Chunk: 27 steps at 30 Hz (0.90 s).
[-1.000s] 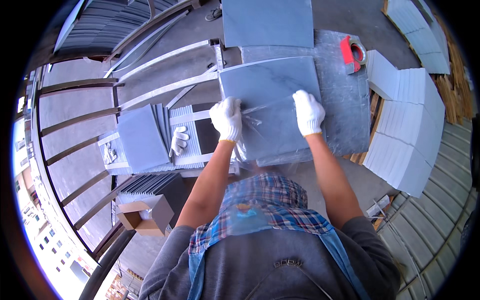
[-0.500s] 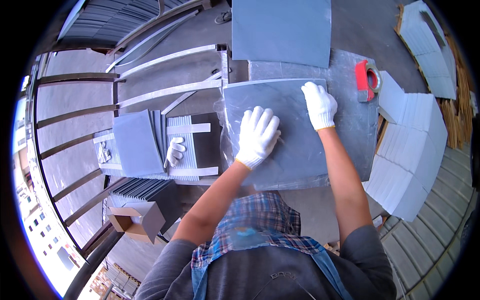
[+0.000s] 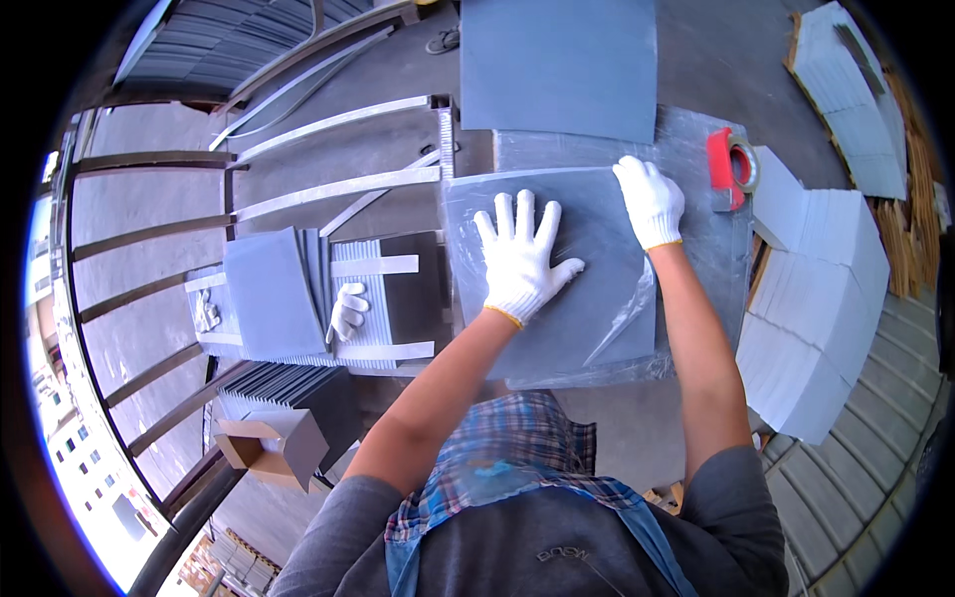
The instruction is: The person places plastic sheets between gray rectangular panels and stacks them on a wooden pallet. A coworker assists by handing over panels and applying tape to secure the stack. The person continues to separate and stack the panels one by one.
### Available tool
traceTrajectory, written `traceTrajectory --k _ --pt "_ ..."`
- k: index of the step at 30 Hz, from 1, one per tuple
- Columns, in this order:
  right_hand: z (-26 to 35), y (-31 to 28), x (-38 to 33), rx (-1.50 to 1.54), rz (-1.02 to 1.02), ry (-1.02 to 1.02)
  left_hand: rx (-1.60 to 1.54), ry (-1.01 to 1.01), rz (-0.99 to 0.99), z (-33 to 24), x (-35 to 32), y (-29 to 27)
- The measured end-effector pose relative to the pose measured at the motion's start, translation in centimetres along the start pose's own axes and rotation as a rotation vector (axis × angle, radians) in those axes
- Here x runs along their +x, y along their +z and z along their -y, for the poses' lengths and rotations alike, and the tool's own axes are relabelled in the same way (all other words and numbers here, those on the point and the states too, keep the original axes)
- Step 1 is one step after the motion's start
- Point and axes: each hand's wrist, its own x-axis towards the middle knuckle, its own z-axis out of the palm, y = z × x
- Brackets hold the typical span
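Note:
A grey flat panel [image 3: 597,229] lies on the worktable in front of me. My left hand [image 3: 522,249], in a white knit glove with a yellow cuff, rests flat on the panel with its fingers spread. At the panel's far right corner, my gloved right hand [image 3: 650,203] is closed, with its fingers bent over. A creased strip of clear plastic film [image 3: 625,316] stands up from the panel's surface and runs up under my right wrist; the pinched end is hidden by the hand. To the right of that hand lies a red tape dispenser [image 3: 720,159] with a roll of tape.
A second grey panel [image 3: 557,70] sits beyond the table. Left are stacked panels [image 3: 274,298] with a loose glove [image 3: 347,311], an opened carton [image 3: 274,443] and a metal frame [image 3: 338,187]. White stacks [image 3: 816,289] stand at the right.
My left hand has spread its fingers and shifted slightly up the panel. The right hand has moved a little right, and a raised crease of clear film now shows below it.

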Motion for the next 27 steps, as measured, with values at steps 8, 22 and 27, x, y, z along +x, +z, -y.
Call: traceTrajectory --k 8,22,27 --pt "7.8 -8.5 -0.3 0.016 -0.282 0.042 0.105 -0.019 0.050 -0.2 0.0 0.4" --pt "18.3 -4.1 -4.9 0.298 -0.218 0.258 0.436 -0.001 0.021 -0.3 0.4 1.9" --pt "9.7 -2.1 -11.4 -0.073 -0.121 0.323 0.157 -0.021 0.095 -1.1 0.1 -0.5"
